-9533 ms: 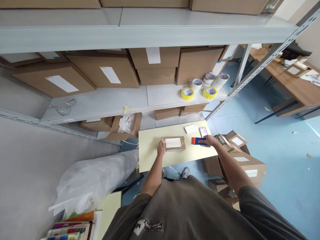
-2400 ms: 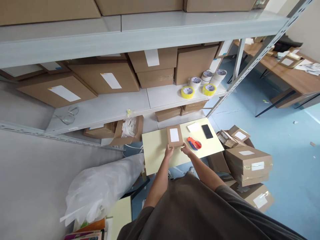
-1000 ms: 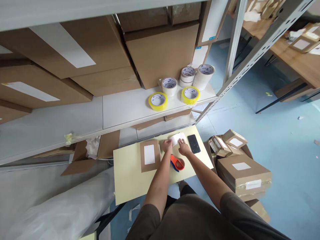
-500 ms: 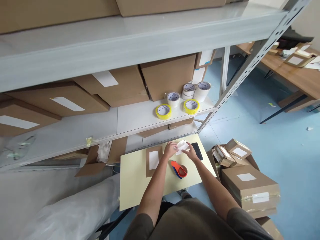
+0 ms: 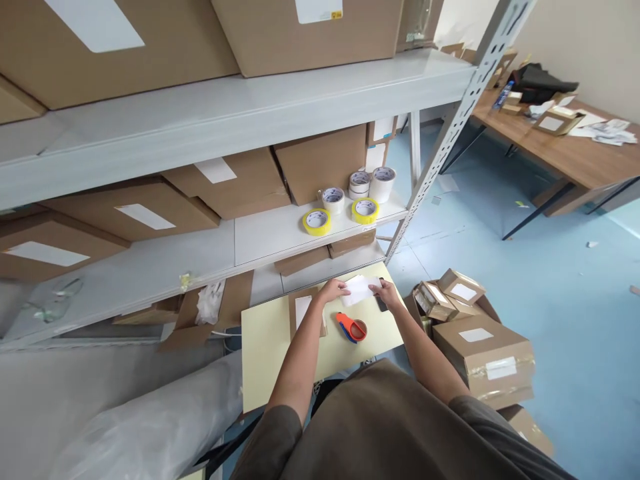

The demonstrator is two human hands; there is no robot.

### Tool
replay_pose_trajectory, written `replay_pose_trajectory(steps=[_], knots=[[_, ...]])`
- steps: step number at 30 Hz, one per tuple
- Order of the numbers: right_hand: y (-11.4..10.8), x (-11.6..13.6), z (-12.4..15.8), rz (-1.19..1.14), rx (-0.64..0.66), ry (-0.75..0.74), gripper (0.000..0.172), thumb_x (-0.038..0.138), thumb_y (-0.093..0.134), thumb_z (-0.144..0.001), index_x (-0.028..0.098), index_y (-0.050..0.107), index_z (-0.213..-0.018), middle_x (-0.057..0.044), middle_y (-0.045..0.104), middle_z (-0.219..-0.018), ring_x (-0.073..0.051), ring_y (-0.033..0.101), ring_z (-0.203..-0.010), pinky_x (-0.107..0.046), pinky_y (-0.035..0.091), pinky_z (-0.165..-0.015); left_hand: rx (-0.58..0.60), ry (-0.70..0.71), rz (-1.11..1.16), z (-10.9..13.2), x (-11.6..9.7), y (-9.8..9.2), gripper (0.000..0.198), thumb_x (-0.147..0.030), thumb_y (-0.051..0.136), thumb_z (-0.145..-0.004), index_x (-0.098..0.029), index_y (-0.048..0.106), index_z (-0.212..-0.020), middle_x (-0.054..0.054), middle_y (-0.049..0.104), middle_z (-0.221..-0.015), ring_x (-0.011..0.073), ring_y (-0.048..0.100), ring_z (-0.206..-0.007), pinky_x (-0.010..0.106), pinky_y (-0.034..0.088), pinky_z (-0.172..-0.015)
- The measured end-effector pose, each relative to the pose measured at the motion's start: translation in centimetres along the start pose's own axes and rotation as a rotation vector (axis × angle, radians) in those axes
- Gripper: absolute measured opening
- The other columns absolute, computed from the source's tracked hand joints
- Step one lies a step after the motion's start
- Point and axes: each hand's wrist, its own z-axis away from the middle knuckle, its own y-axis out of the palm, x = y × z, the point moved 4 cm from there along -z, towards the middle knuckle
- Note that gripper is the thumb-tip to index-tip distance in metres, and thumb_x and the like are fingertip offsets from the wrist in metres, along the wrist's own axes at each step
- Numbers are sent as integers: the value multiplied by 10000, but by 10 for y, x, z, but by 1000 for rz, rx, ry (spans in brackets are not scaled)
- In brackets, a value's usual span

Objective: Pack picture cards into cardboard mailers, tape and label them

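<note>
Both my hands hold a white sheet of labels (image 5: 359, 290) above the far edge of the pale yellow table (image 5: 270, 357). My left hand (image 5: 334, 291) pinches its left end and my right hand (image 5: 387, 292) pinches its right end. A small cardboard box with a white label (image 5: 301, 311) lies flat on the table under my left forearm. A red and blue tape dispenser (image 5: 351, 327) lies just in front of my hands. A black phone (image 5: 381, 304) is mostly hidden under my right hand.
A grey metal shelf (image 5: 270, 233) stands behind the table with cardboard boxes (image 5: 320, 160) and several tape rolls (image 5: 350, 200). Sealed boxes (image 5: 483, 347) are piled on the blue floor to the right. A large clear plastic bag (image 5: 145, 420) lies at lower left. A wooden desk (image 5: 565, 147) is far right.
The sheet of labels has come up off the table between both hands. The view has tilted up and shows more of the upper shelf.
</note>
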Motion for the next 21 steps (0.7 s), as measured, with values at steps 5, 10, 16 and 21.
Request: replay_pose_trajectory(steps=[5,10,16,21], knots=[[-9,-3,4,-95,-121,5,463,582,850,-559,206,660,-751,14,674,-673,-178,633,-671,-312,557,-677,-6,-9,66,-6,-8,13,427,-534,910,-592,-160,786,-754,25,699,-732,188,606,-694,290,458,-679],[-12,8,7,-143,-118,9,488,576,885,-531,208,656,-757,7,701,-693,-188,669,-682,-324,585,-696,-44,-28,129,-5,-9,18,488,-602,912,-558,-168,783,-740,10,683,-697,170,582,-674,280,448,-664],[-10,22,10,-120,-49,-6,509,598,890,-548,203,678,-788,-24,728,-693,-226,713,-726,-338,597,-691,-103,-12,191,4,-11,10,538,-628,928,-500,-166,812,-750,14,702,-693,165,577,-662,289,453,-675],[-4,24,14,-106,-24,-9,532,623,885,-535,195,680,-775,-18,726,-691,-226,721,-732,-333,600,-693,-150,-30,186,15,-15,10,552,-636,936,-489,-161,809,-739,12,705,-681,183,610,-680,297,472,-688]])
